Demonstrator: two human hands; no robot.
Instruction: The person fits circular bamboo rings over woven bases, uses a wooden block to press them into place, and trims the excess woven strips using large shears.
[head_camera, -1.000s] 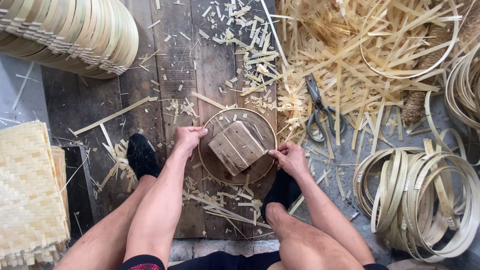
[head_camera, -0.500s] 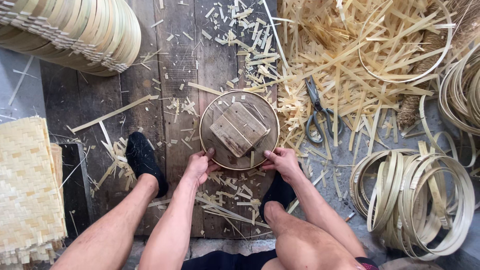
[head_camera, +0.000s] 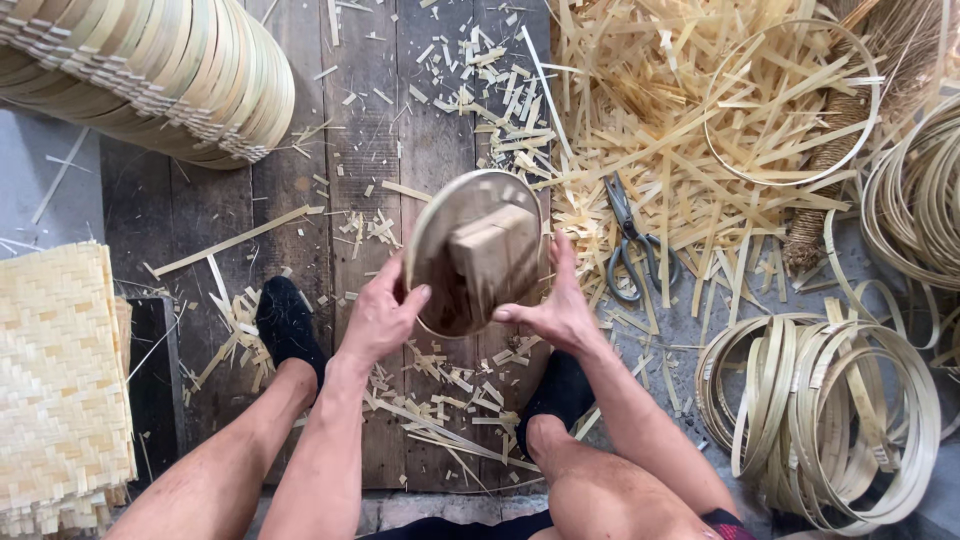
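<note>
Round brown wooden disc with pale block handle (head_camera: 478, 255): we hold it tilted above plank floor (head_camera: 300, 200), left hand (head_camera: 380, 318) and right hand (head_camera: 555, 310) clasping opposite edges. Risk, we judge: light fingertip grip, disc slips onto grey scissors (head_camera: 630, 245).

Both bare forearms stretched forward between the bent knees. Left hand (head_camera: 378, 318) cupped, palm turned right, thumb raised and fingers curled around a rim. Right hand (head_camera: 556, 308) opposite, palm turned left, fingers spread, thumb pointing inward. Hands level with each other, a gap between them. Dark-socked feet planted below each wrist.
</note>
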